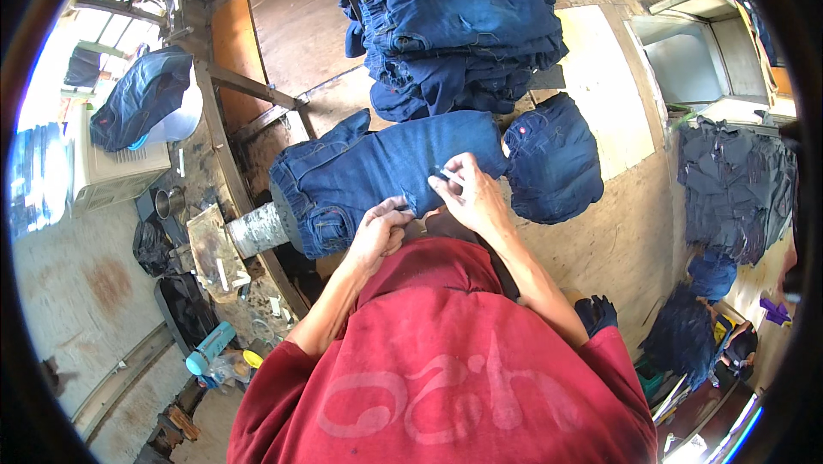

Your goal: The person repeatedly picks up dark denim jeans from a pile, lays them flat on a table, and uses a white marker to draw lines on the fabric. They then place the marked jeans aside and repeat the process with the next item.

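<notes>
A pair of blue jeans (390, 159) is pulled over a horizontal form in front of me, its elastic-looking waistband at the left. My left hand (381, 231) is closed at the near edge of the jeans, its fingers pinching a bit of the denim beside a pale, frayed-looking spot (411, 201). Just right of it, my right hand (473, 195) grips a small white stick (449, 174) between thumb and fingers, close above the fabric. What lies under the right fingertips is partly hidden. A second folded blue garment (555, 158) rests against the right end of the jeans.
A tall pile of folded jeans (463, 14) stands beyond the form. The form's whitish end (255, 231) meets a wooden board (214, 254) with white scraps. Lower left are a turquoise bottle (210, 348) and a metal mug (170, 203). Dark garments (733, 189) hang at the right.
</notes>
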`<state>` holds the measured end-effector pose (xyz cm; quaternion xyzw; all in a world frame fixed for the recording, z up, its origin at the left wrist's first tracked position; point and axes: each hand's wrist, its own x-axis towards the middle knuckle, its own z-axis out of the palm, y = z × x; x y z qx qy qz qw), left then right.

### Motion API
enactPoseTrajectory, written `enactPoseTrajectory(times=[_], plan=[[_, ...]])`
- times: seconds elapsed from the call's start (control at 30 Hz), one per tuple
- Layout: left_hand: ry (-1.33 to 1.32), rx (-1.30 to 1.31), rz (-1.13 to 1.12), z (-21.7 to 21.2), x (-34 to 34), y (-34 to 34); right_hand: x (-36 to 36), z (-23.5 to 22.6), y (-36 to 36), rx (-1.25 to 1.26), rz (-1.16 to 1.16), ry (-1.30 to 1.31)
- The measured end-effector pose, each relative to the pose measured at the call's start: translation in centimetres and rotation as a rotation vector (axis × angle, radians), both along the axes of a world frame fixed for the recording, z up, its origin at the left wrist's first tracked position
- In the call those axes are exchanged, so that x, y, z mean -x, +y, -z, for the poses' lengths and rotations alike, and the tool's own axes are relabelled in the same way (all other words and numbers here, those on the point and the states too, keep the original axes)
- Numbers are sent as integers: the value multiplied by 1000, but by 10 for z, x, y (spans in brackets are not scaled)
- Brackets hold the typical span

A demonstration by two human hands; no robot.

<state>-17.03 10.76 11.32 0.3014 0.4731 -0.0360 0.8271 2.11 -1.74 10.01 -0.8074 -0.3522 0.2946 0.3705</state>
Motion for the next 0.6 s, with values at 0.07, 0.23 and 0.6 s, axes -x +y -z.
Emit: enactPoseTrajectory(times=[0.07, 0.23, 0.6], plan=[[-70, -45, 131, 0, 7, 9, -3, -20, -3, 30, 13, -62], [-105, -87, 241, -5, 7, 20, 2, -58, 4, 111, -397, -147], [-110, -101, 262, 0, 11, 20, -5, -40, 14, 111, -226, -547]])
